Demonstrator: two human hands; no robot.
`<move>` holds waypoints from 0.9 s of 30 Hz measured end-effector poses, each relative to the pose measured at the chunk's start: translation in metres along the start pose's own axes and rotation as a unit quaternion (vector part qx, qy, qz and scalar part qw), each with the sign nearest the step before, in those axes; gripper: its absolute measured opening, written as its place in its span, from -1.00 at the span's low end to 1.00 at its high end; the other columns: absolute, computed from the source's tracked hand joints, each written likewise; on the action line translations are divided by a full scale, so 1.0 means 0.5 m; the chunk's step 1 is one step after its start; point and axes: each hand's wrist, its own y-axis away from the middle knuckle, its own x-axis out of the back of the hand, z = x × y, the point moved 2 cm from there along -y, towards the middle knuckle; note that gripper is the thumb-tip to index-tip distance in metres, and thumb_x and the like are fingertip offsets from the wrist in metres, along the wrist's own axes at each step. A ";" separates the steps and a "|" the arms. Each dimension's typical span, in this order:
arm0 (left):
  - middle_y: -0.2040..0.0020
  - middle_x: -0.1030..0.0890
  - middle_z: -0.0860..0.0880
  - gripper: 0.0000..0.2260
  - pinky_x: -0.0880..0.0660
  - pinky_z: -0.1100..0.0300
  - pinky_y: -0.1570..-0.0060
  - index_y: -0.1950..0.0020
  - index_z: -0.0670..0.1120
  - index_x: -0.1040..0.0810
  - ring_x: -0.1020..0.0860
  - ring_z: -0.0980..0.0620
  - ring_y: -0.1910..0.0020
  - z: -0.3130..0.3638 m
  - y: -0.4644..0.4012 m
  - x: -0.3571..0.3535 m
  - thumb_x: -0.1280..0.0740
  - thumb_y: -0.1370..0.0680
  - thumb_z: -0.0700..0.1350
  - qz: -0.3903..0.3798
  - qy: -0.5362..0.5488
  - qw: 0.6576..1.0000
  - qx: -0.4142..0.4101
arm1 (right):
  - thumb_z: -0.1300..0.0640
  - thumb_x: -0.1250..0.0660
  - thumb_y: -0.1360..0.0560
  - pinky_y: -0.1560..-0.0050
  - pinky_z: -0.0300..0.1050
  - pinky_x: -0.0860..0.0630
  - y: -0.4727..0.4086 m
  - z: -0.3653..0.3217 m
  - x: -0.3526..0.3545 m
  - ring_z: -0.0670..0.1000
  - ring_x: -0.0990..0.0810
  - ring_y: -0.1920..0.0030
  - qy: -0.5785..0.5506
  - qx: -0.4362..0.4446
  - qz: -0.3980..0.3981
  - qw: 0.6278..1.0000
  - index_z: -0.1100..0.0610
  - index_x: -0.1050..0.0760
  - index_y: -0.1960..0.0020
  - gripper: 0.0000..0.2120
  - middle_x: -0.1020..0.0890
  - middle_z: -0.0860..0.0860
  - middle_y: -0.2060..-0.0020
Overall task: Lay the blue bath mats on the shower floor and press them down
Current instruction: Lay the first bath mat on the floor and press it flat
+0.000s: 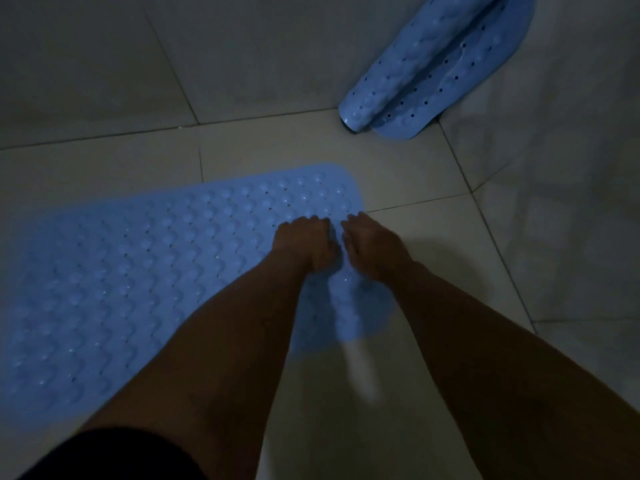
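Head cam, pretty dim in here. I've got the flat blue mat (145,271) lying on the tiled shower floor (433,271), stretching from the near left out toward the middle, bumpy side up with little holes all over it. Both my hands are down on its far right end, side by side and nearly touching. My left hand (306,242) is palm down with the fingers pointing away from me, pressing on the mat. My right hand (372,245) is just beside it, near the mat's right edge, also on the mat; the fingers look bent a bit, but it's too dark and blurry to tell if they're flat or curled. The second blue mat (433,64) is half rolled up, leaning in the far right corner where the floor meets the wall (104,64), well apart from my hands.
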 end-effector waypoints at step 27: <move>-0.64 -0.20 -0.11 -0.43 0.05 -0.38 -0.54 -0.59 -0.03 -0.30 0.10 -0.23 -0.65 -0.117 0.100 -0.135 0.10 -0.64 0.12 0.212 -0.052 0.975 0.035 | -0.23 -0.04 -0.63 -0.62 0.17 0.06 0.096 -0.010 -0.128 0.10 0.04 -0.64 0.014 -0.027 -0.069 0.997 0.14 -0.05 -0.64 -0.29 -0.07 0.12 -0.64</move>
